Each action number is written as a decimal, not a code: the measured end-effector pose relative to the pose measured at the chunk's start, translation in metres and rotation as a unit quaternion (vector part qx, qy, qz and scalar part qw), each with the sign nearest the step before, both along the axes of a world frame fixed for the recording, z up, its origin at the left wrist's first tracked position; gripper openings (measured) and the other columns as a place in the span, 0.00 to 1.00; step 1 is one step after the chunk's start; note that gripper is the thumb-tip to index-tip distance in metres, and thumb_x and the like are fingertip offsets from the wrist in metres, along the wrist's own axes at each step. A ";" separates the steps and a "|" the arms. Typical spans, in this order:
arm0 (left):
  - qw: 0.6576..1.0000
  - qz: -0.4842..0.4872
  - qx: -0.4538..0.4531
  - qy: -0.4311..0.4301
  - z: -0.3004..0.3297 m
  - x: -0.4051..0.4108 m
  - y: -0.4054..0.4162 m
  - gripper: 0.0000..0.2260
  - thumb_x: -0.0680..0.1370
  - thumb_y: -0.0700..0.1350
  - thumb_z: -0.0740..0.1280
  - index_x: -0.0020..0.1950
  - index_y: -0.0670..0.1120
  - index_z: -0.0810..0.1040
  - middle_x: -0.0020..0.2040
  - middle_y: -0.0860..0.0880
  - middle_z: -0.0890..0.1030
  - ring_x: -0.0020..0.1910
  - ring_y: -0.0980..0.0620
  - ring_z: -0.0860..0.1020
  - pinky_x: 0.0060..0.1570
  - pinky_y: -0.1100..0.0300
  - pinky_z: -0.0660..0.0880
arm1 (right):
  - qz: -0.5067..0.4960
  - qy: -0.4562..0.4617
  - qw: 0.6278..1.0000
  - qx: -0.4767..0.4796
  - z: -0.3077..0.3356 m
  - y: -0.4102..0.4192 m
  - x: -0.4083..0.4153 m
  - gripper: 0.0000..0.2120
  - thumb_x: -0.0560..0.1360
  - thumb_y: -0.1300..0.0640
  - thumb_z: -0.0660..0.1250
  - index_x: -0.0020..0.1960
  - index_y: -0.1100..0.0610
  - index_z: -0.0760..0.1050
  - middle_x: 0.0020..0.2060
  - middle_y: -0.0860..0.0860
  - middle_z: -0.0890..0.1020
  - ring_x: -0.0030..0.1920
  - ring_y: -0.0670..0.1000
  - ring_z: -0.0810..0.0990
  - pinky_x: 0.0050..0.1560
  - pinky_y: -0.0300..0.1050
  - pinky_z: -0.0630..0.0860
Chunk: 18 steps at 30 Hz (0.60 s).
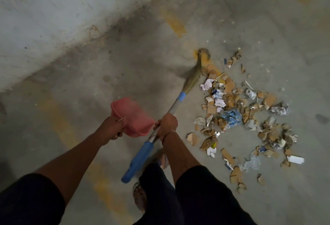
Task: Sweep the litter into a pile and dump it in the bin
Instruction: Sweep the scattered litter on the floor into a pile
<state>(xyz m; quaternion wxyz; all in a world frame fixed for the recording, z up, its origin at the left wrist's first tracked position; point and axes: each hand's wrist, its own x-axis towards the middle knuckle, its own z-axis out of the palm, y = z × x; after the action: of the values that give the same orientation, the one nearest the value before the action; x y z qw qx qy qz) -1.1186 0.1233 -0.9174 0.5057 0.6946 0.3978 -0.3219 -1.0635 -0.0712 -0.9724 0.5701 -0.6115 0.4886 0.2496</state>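
A loose spread of litter [239, 115], torn cardboard, crumpled paper, plastic wrappers and a blue bag, lies on the concrete floor at the right. My right hand [167, 123] grips the grey shaft of a broom [175, 105] that has a blue end grip; its straw bristles [195, 71] are blurred and touch the floor at the litter's far left edge. My left hand [111, 129] holds a pink dustpan [133, 116] by its handle, lifted above the floor left of the broom. No bin is in view.
A pale stained wall [53, 19] runs diagonally across the upper left, meeting the floor. Worn yellow paint lines [174, 22] mark the concrete. My sandalled feet [140, 196] stand at the bottom centre, close to the litter's near edge.
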 end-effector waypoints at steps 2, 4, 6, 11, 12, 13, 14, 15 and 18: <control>1.000 -0.010 0.001 -0.005 0.002 0.008 -0.002 0.18 0.83 0.47 0.65 0.55 0.30 0.78 0.41 0.36 0.80 0.24 0.53 0.73 0.23 0.65 0.64 | -0.048 -0.005 0.999 0.011 0.008 0.000 -0.006 0.17 0.66 0.53 0.55 0.48 0.63 0.72 0.38 0.65 0.79 0.31 0.60 0.79 0.30 0.55 0.78; 1.000 -0.017 0.006 -0.007 0.004 0.016 -0.003 0.18 0.83 0.47 0.66 0.55 0.30 0.78 0.42 0.35 0.81 0.24 0.53 0.74 0.23 0.66 0.65 | -0.084 0.002 0.996 0.044 0.046 0.004 -0.010 0.19 0.68 0.54 0.55 0.50 0.65 0.73 0.37 0.64 0.78 0.29 0.58 0.78 0.28 0.50 0.76; 1.000 -0.023 0.012 -0.002 0.007 0.025 -0.003 0.16 0.82 0.47 0.66 0.55 0.33 0.79 0.43 0.35 0.83 0.23 0.54 0.74 0.24 0.67 0.66 | -0.101 -0.001 0.992 0.082 0.074 0.008 -0.016 0.17 0.70 0.54 0.55 0.50 0.63 0.74 0.33 0.61 0.76 0.27 0.55 0.75 0.26 0.46 0.74; 0.999 -0.039 0.022 -0.008 0.015 0.048 -0.008 0.16 0.83 0.47 0.65 0.56 0.34 0.79 0.41 0.38 0.82 0.21 0.56 0.73 0.22 0.69 0.64 | -0.060 -0.016 0.992 0.113 0.112 0.007 -0.023 0.05 0.78 0.60 0.53 0.47 0.58 0.67 0.30 0.55 0.69 0.23 0.50 0.67 0.24 0.40 0.66; 0.999 -0.040 0.019 -0.009 0.015 0.053 -0.009 0.16 0.83 0.47 0.65 0.56 0.33 0.79 0.41 0.38 0.81 0.21 0.56 0.73 0.21 0.69 0.64 | -0.046 -0.018 0.992 0.114 0.115 0.004 -0.020 0.05 0.78 0.60 0.53 0.48 0.58 0.68 0.30 0.55 0.69 0.23 0.50 0.67 0.24 0.40 0.66; 0.999 -0.043 0.015 -0.010 0.015 0.059 -0.010 0.16 0.83 0.47 0.65 0.56 0.33 0.79 0.41 0.37 0.81 0.21 0.56 0.73 0.21 0.69 0.64 | -0.035 -0.018 0.992 0.117 0.116 0.002 -0.014 0.06 0.78 0.60 0.54 0.48 0.58 0.68 0.30 0.56 0.70 0.23 0.50 0.67 0.24 0.39 0.65; 0.999 -0.048 0.015 -0.011 0.013 0.065 -0.010 0.16 0.83 0.47 0.65 0.56 0.33 0.79 0.41 0.37 0.82 0.21 0.55 0.73 0.21 0.69 0.64 | -0.026 -0.019 0.993 0.117 0.116 0.000 -0.008 0.06 0.78 0.61 0.54 0.48 0.59 0.69 0.31 0.56 0.70 0.23 0.50 0.67 0.24 0.39 0.65; 0.998 -0.056 0.017 -0.013 0.012 0.071 -0.010 0.15 0.83 0.48 0.65 0.54 0.34 0.80 0.41 0.37 0.82 0.22 0.54 0.74 0.21 0.68 0.65 | -0.020 -0.019 0.993 0.118 0.115 -0.001 -0.002 0.07 0.77 0.61 0.54 0.49 0.59 0.70 0.31 0.56 0.70 0.24 0.50 0.67 0.24 0.39 0.65; 0.997 -0.075 0.020 -0.020 0.005 0.089 -0.011 0.17 0.81 0.51 0.68 0.49 0.35 0.81 0.38 0.38 0.82 0.28 0.48 0.74 0.24 0.66 0.66 | 0.011 -0.035 0.995 0.096 0.110 -0.006 0.018 0.07 0.78 0.60 0.56 0.49 0.60 0.72 0.32 0.57 0.72 0.24 0.51 0.68 0.24 0.39 0.66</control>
<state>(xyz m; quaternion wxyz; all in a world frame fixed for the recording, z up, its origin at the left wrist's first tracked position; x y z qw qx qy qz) -1.0295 0.1119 -0.9120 0.4740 0.7385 0.3411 -0.3371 -1.0452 -0.0768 -0.8625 0.6406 -0.5673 0.4352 0.2800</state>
